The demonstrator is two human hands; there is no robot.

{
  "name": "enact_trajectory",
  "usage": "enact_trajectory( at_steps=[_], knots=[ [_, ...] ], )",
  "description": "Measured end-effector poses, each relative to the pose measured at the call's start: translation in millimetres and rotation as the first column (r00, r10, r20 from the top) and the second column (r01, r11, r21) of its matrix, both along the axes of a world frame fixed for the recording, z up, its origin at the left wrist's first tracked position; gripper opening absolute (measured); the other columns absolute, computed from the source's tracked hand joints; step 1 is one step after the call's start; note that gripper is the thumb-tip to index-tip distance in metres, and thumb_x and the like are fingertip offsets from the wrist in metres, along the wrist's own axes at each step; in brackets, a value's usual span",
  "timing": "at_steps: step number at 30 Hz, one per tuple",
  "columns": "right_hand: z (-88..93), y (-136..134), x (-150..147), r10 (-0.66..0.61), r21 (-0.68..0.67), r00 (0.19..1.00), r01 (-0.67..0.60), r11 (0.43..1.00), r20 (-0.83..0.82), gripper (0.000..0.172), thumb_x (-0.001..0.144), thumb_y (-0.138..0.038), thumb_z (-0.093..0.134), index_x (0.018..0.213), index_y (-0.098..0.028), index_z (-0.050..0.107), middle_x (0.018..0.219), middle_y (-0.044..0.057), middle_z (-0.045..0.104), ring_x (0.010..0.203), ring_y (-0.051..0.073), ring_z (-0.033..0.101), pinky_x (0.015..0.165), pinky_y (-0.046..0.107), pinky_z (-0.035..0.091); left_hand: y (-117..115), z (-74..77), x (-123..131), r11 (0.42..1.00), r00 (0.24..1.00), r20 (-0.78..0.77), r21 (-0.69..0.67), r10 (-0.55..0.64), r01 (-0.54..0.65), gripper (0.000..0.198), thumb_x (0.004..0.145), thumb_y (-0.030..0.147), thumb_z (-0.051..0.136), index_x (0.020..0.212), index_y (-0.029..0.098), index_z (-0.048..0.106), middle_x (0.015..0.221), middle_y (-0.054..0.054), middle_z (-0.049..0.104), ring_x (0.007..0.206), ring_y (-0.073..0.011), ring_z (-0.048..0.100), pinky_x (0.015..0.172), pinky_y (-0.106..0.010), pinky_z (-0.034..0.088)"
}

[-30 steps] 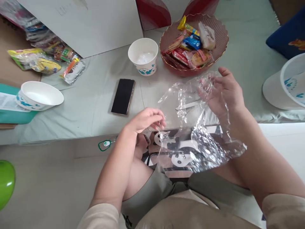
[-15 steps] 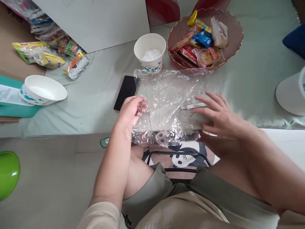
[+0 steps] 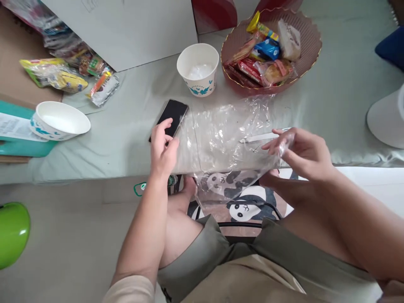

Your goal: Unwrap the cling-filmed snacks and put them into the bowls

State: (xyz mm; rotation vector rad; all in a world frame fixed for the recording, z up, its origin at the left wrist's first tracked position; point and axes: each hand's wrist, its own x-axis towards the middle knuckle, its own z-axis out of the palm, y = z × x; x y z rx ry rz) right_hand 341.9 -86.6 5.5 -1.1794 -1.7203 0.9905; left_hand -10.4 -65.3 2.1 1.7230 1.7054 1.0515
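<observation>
A clear plastic sheet or bag (image 3: 217,134) lies crinkled over the table's front, its near part hanging past the edge. My right hand (image 3: 304,151) pinches the right side of this plastic between thumb and fingers, lifting it slightly. Left of the plastic, my left hand (image 3: 162,149) has let its fingers part, curled and holding nothing. It hovers over the lower end of a black phone (image 3: 173,115). A slim pale tool with a pointed tip (image 3: 260,137), its kind unclear, lies beside my right fingers, seemingly under the plastic.
A paper bowl (image 3: 202,86) stands behind the plastic, beside a pink scalloped basket (image 3: 307,38) of wrapped snacks. Another paper bowl (image 3: 63,122) rests tilted at left, near snack packets (image 3: 102,88). A white container (image 3: 386,118) stands at right. A large white box (image 3: 135,29) is behind.
My left hand has let go of the plastic and moved left over the phone. My right hand has closed on the plastic's right edge and the sheet has slid toward me.
</observation>
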Motion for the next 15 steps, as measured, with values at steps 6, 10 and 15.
enact_trajectory(
  at_steps=[6,10,15],
  knots=[
    [-0.7,12,-13,-0.426,-0.163,0.9,0.409,0.898,-0.088,0.019,0.085,-0.03,0.073,0.077,-0.026,0.056,0.061,-0.003,0.063,0.055,0.015,0.062,0.055,0.03,0.048,-38,21.5,8,0.705,0.675,-0.208,-0.142,-0.708,0.695,0.065,0.079,0.04,0.073,0.14,0.018,0.063,0.149,-0.016,0.06,0.141,-0.0374,0.053,0.117,-0.056,0.047],
    [-3.2,24,-17,-0.474,-0.157,0.878,0.461,0.874,-0.061,0.022,0.085,-0.033,0.074,0.077,-0.027,0.054,0.057,-0.004,0.058,0.05,0.015,0.058,0.053,0.031,0.046,-58,16.3,43,0.671,0.601,-0.335,-0.148,-0.725,0.727,0.112,0.066,0.072,0.083,0.152,0.008,0.05,0.162,-0.029,0.045,0.154,-0.0499,0.035,0.122,-0.068,0.038],
    [-8.4,38,-12,-0.53,-0.116,0.848,0.528,0.841,0.016,0.02,0.085,-0.035,0.073,0.081,-0.028,0.055,0.052,-0.006,0.052,0.042,0.014,0.049,0.047,0.03,0.035,-57,2.3,60,0.748,0.761,-0.218,0.158,-0.611,0.645,0.027,0.101,0.027,0.054,0.107,0.013,0.076,0.116,-0.015,0.08,0.111,-0.0264,0.075,0.095,-0.043,0.062]
  ],
)
